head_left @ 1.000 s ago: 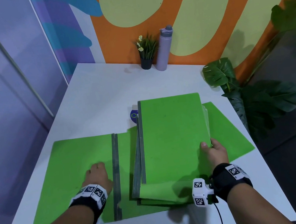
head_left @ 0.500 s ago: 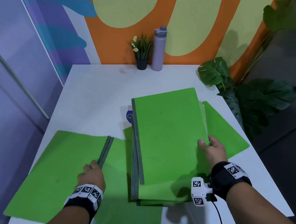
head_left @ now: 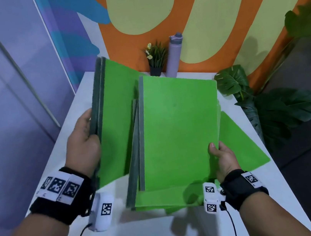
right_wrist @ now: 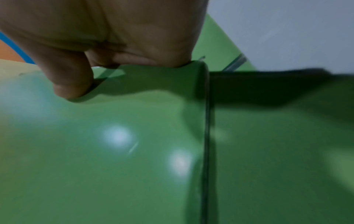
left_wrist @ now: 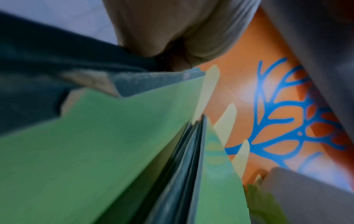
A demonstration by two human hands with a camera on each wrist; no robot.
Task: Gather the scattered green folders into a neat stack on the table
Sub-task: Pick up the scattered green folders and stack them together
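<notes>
My left hand (head_left: 84,134) grips a green folder (head_left: 115,124) by its grey spine and holds it tilted up off the white table (head_left: 147,234), left of the pile. In the left wrist view the lifted folder (left_wrist: 95,151) fills the lower frame under my palm. My right hand (head_left: 222,158) pinches the right edge of the top folders of the green stack (head_left: 178,130), thumb on the cover, raising them. Its thumb (right_wrist: 70,81) presses the stack's cover (right_wrist: 114,151) in the right wrist view. One more green folder (head_left: 241,145) lies flat under the stack, sticking out to the right.
A small potted plant (head_left: 156,59) and a lilac bottle (head_left: 174,54) stand at the table's far edge against the painted wall. Large leafy plants (head_left: 271,112) sit beyond the right edge. Bare table lies in front of the stack and at far left.
My left hand has lifted the left folder off the table and swung it closed and upright beside the stack. The right hand keeps its hold on the stack's right edge, now raised a little.
</notes>
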